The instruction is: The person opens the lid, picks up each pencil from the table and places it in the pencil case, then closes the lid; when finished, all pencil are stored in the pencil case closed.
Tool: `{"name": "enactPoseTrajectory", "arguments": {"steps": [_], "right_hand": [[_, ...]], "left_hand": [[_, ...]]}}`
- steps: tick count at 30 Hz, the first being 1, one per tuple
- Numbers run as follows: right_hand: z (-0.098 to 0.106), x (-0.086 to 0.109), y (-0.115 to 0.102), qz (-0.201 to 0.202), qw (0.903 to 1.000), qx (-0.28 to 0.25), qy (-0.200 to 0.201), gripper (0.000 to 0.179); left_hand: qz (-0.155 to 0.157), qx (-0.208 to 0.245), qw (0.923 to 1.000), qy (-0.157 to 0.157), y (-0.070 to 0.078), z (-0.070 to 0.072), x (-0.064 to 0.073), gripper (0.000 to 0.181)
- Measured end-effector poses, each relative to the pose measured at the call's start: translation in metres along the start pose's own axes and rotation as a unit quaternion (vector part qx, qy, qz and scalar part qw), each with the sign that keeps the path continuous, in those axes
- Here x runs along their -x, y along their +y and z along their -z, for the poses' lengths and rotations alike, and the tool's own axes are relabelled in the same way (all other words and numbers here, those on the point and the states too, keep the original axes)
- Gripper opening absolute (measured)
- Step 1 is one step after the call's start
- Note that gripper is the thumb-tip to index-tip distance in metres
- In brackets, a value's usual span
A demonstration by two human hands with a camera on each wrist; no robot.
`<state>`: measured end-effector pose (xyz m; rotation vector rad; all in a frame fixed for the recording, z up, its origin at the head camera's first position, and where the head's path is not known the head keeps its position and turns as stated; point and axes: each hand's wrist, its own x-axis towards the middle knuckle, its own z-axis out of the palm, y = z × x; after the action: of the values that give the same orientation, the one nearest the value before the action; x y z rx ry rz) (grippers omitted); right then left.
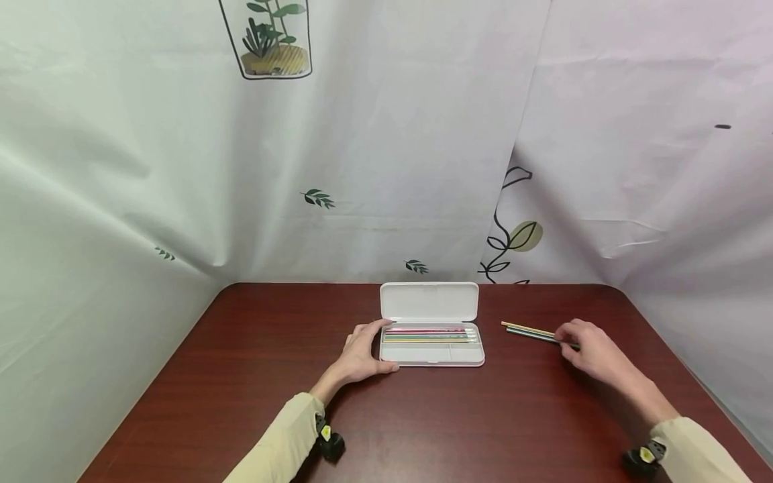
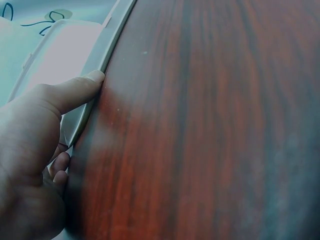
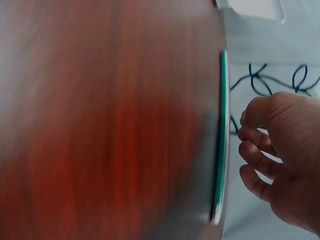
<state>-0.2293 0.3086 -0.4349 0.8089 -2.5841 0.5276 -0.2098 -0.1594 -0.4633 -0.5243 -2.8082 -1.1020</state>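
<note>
An open white pencil case (image 1: 431, 354) lies near the back of the table with its lid (image 1: 429, 302) raised. Inside it several pencils (image 1: 430, 333) lie side by side in the rear compartment. My left hand (image 1: 360, 355) holds the case's left end, thumb at the front edge and fingers towards the back; in the left wrist view the thumb (image 2: 80, 92) presses on its rim. To the right, a yellow pencil (image 1: 524, 327) and a green pencil (image 1: 531, 334) lie on the table. My right hand (image 1: 594, 352) hovers over their right ends, fingers loosely bent and apart from the green pencil (image 3: 221, 135).
The dark red wooden table (image 1: 459, 422) has rounded back corners. A white curtain (image 1: 386, 134) printed with leaves and plants hangs right behind the table and along both sides. A black wrist camera (image 1: 331, 444) sits on the left sleeve, another camera (image 1: 643, 459) on the right.
</note>
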Motion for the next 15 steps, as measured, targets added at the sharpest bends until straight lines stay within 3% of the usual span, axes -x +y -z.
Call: {"name": "enactPoseTrajectory", "arguments": {"steps": [8,15], "right_hand": [[0.009,0.024,0.016,-0.030,0.9992,0.024,0.012,0.024],[0.010,0.032,0.025,-0.034,0.9983,0.043,0.019,0.026]], "left_hand": [[-0.004,-0.001,1.0000,0.004,-0.002,-0.001,0.000,0.087],[-0.004,0.005,1.0000,0.006,-0.001,-0.001,0.000,0.087]]}}
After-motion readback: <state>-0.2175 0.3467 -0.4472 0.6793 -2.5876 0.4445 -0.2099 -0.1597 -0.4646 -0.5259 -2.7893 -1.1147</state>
